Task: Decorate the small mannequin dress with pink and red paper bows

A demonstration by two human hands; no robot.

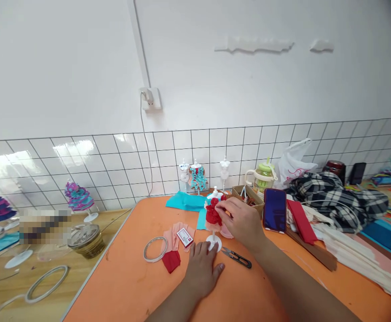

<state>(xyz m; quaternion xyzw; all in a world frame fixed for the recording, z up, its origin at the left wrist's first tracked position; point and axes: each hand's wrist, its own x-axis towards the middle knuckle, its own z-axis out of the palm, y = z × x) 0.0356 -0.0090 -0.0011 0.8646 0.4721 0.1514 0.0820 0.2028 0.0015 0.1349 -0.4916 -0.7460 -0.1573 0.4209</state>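
A small white dress form (215, 193) on a round white base (214, 243) stands upright near the middle of the orange table, wearing a ruffled red piece (212, 213). My left hand (202, 270) lies on the table with its fingers spread, fingertips at the base. From the right, my right hand (240, 219) reaches to the red ruffles, thumb and index finger pinched at their edge; what lies between the fingertips is too small to tell. Black thread snips (237, 258) lie right of the base. A white-and-red packet (184, 237) rests on pink fabric (172, 237) to the left.
A tape roll (155, 249) and red cloth (171, 261) lie at left. Teal fabric (184, 201) and other dress forms (224, 169) stand behind. A phone (275, 210), a cup (264, 176) and plaid cloth (336, 197) are at right; a glass jar (86, 241) is on the wooden table.
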